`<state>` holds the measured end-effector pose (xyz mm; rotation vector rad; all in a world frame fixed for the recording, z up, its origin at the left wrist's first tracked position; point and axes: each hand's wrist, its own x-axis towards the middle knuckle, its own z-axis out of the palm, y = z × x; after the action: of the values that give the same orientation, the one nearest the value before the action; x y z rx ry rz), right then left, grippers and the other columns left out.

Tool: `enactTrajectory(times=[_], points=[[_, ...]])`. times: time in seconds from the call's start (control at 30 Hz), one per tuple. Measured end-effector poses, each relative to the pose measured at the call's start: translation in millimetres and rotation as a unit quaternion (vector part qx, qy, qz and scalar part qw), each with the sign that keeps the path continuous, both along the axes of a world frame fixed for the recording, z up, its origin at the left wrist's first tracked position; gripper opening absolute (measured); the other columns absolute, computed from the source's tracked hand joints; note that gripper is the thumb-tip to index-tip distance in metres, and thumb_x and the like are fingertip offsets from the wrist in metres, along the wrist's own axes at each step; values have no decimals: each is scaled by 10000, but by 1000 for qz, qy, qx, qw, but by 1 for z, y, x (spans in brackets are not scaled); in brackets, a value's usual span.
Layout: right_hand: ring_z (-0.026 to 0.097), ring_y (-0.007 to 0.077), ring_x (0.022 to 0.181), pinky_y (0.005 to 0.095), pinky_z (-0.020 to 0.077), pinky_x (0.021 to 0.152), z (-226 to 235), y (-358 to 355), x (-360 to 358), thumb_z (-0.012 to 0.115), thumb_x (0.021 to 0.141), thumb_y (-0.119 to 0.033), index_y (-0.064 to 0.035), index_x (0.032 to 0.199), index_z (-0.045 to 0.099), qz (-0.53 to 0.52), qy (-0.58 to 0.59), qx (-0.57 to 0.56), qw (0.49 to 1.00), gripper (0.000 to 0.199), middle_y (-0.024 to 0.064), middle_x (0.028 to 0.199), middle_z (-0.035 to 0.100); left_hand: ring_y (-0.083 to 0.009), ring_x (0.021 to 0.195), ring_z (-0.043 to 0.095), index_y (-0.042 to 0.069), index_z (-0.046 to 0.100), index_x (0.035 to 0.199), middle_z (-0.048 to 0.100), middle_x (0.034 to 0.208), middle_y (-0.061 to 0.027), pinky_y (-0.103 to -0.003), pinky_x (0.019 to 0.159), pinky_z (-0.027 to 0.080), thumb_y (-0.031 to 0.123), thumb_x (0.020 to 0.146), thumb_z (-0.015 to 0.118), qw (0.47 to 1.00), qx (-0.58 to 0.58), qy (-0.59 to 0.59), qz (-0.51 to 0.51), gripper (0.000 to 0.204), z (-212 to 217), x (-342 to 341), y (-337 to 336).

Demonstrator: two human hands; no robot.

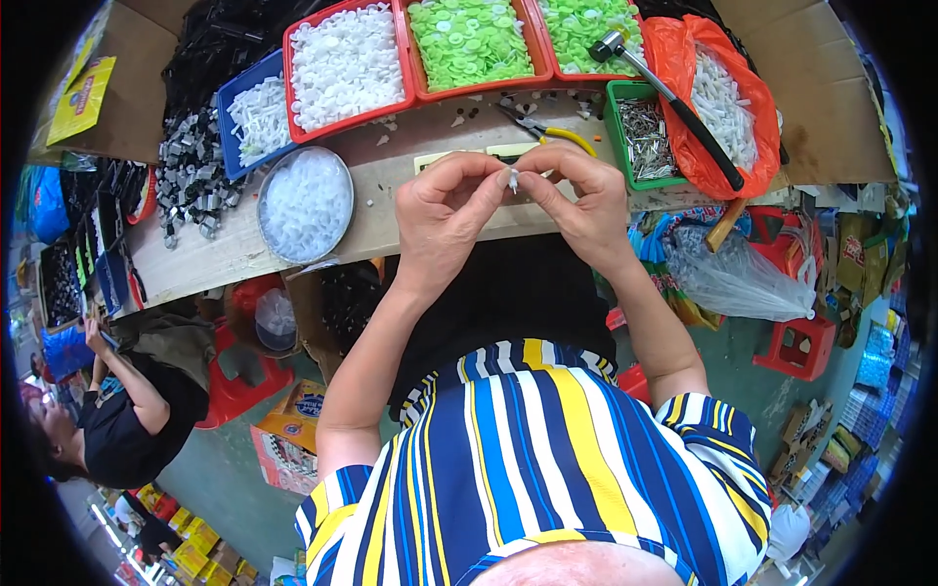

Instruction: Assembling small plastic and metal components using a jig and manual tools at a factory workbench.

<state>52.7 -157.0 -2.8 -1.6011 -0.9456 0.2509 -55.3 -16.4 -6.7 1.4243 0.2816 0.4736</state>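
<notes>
Above the near edge of the workbench (220, 244), my left hand (440, 220) and my right hand (588, 207) meet fingertip to fingertip. Between their thumbs and forefingers they pinch a small white piece (513, 180), mostly covered by the fingers, so its exact kind is unclear. Behind my hands lies a pale yellow strip-shaped block (427, 161) with a dark part, partly hidden. Pliers with yellow handles (569, 138) rest just beyond my right hand. To the left of my left hand stands a round metal bowl (305, 203) full of small whitish translucent parts.
Red trays (408, 54) of white and green plastic pieces line the back. A blue tray (227, 98) stands left; a green basket (616, 107) of metal pins stands right. A hammer (684, 112) lies across a red bag (767, 122). Another person (127, 420) works at far left.
</notes>
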Motion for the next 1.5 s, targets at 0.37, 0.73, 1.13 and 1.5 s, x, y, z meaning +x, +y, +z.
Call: enactTrajectory(times=[0.37, 0.73, 1.13, 1.5], points=[[667, 221, 776, 303, 527, 645, -10, 5, -5, 704, 856, -9, 29, 928, 664, 21, -75, 18, 997, 90, 127, 909, 678, -131, 827, 679, -13, 712, 1014, 690, 960, -79, -250, 721, 562, 53, 794, 803, 993, 117, -4, -15, 246, -10, -9, 8], [632, 313, 838, 387, 504, 717, -27, 31, 7, 701, 823, -22, 6, 892, 627, 16, -185, -11, 983, 105, 124, 924, 626, -251, 898, 658, 18, 715, 1012, 673, 984, -108, -332, 737, 533, 82, 715, 834, 933, 346, 14, 100, 326, -22, -20, 26], [620, 302, 907, 388, 498, 765, -46, 49, 16, 713, 788, -16, -6, 889, 631, 37, -239, -25, 970, 130, 127, 1010, 603, -308, 1008, 595, 55, 686, 1038, 615, 1017, -100, -429, 839, 488, 103, 712, 797, 841, 534, -37, 77, 348, -45, -21, 36], [619, 300, 904, 399, 486, 726, -48, 52, 19, 700, 774, -39, -21, 862, 625, 48, -265, -16, 963, 117, 112, 1000, 605, -301, 1018, 598, 34, 687, 1016, 611, 1029, -102, -415, 833, 500, 101, 749, 766, 819, 569, -22, 66, 287, -43, -19, 34]])
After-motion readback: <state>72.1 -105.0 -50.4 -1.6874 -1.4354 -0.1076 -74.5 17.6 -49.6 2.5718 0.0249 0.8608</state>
